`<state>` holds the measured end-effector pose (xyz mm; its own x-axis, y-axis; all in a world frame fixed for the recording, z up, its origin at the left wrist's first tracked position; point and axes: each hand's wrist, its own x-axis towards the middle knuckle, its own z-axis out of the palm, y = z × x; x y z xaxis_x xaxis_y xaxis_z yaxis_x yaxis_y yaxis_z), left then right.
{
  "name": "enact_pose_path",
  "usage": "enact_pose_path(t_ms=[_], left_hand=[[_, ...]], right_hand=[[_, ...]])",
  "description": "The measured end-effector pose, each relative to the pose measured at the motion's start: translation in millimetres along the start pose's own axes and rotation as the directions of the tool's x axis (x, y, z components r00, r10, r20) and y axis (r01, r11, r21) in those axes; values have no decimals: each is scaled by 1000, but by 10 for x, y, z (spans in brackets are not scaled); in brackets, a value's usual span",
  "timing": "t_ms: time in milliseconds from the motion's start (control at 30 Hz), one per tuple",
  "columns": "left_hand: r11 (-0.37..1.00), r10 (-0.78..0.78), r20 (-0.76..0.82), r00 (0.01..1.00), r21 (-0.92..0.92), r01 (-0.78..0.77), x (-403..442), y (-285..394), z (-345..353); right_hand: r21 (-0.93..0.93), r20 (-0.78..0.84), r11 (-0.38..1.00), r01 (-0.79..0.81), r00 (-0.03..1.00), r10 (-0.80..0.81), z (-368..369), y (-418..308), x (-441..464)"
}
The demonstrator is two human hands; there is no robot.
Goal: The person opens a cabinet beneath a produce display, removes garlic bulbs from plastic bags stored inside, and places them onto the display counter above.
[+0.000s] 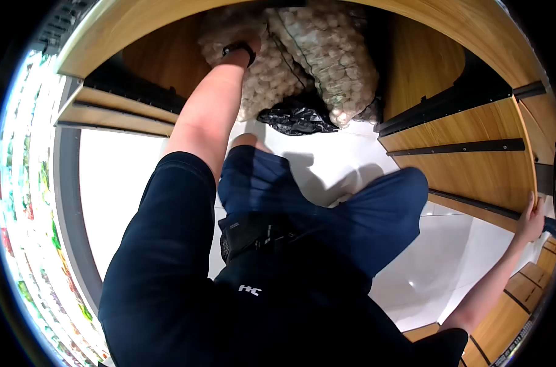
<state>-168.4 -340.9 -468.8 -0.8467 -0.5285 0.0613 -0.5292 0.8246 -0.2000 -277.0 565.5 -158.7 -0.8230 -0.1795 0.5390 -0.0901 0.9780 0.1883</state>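
My left arm reaches forward into the wooden cabinet, and my left hand (249,40), with a dark band at the wrist, is at the upper part of a mesh sack (265,88) of pale round bulbs that look like garlic. Its fingers are hidden. A second full mesh sack (336,61) leans beside it on the right. Crumpled black plastic (297,119) lies at the foot of both sacks. Out to the right, my right hand (530,220) grips the lower edge of a wooden door panel (467,165) fitted with black metal strips.
The cabinet's curved wooden top edge (412,13) arches over the sacks. Another wooden panel (122,113) stands on the left. My bent knees in blue shorts (376,208) are above a white tiled floor (412,287). Brightly lit shelves (30,232) line the far left.
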Motion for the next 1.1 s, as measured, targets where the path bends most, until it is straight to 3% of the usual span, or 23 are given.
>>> enact_pose_path(t_ms=[67, 100, 133, 200, 233, 300, 333, 367, 433, 467, 533, 567, 633, 667, 700, 733, 767, 800, 900, 967, 1000, 1033, 1100], left_hand=[[935, 151, 113, 982, 307, -179, -252, -14, -353], [919, 137, 134, 982, 352, -176, -282, -13, -495], [932, 106, 127, 986, 334, -143, -459, 32, -639], [966, 195, -34, 980, 182, -186, -842, 97, -829], [989, 145, -122, 982, 26, -143, -970, 137, -848], [957, 59, -111, 992, -277, -88, -1056, 134, -899], [943, 90, -148, 985, -305, -132, -1071, 163, -942], [883, -13, -71, 997, -469, -22, -1302, 155, -1366], [912, 53, -2, 999, -407, -49, -1317, 275, -1406], [836, 39, 66, 997, -549, 4, -1488, 268, -1739], [844, 86, 12, 996, -533, -66, -1667, 374, -1888], [829, 89, -12, 996, -554, -81, -1791, 368, -1941], [823, 180, 63, 982, -556, -115, -1990, 291, -1929], [759, 137, -18, 990, -641, -116, -2129, 218, -1891], [765, 61, -165, 984, -625, -152, -2269, 188, -1757], [752, 80, -162, 984, -638, -166, -2381, 75, -1762], [774, 145, 28, 989, -626, -96, -2495, 63, -1984], [739, 169, 16, 986, -664, -115, -2556, 54, -1982], [599, 200, -15, 980, -789, -134, -2640, -38, -1877], [542, 163, 3, 987, -836, -87, -2620, -156, -1673], [487, 208, 126, 970, -873, 9, -2597, -347, -1677], [433, 264, 237, 935, -896, 105, -2499, -565, -1715], [401, -36, 424, 905, -823, 402, -2247, -973, -1860]], right_hand=[[-39, -119, 997, 61, 991, -65, -39, -28, -126], [-7, -243, 987, 162, 957, -159, 97, 162, -84], [-15, -209, 992, 126, 970, -126, 86, 233, -68], [10, -219, 990, 139, 967, -134, 120, 327, -53], [30, -258, 981, 191, 950, -177, 121, 357, -43], [17, -181, 996, 83, 980, -79, -114, -24, -128], [-58, -322, 959, 278, 904, -282, -447, -582, -190], [-155, -455, 880, 449, 759, -467, -754, -1210, -225], [-28, -721, 888, 459, 606, -336, -768, -1868, -396], [456, -740, 676, 578, 669, -72, -780, -2702, -549], [756, -424, 465, 460, 886, -188, -653, -3909, -851], [843, -199, 401, 358, 901, -386, -812, -4641, -851], [902, 123, 399, 165, 788, -603, -884, -5835, -773], [923, 208, 377, 75, 727, -654, -663, -6357, -719], [899, 120, 377, 224, 701, -703, -536, -6903, -655], [855, 252, 471, 217, 621, -743, -618, -7383, -603], [820, 367, 534, 206, 526, -767, -719, -7636, -560], [820, 367, 532, 212, 519, -772, -549, -7890, -632], [730, 115, 435, 528, 533, -839, -45, -8296, -945], [800, 383, 542, 257, 476, -792, 113, -8294, -1037], [864, 321, 485, 134, 596, -736, 321, -8288, -1140], [862, 325, 488, 139, 587, -741, 327, -8249, -1061], [897, 421, 302, -323, 417, -805, 213, -8094, -916]])
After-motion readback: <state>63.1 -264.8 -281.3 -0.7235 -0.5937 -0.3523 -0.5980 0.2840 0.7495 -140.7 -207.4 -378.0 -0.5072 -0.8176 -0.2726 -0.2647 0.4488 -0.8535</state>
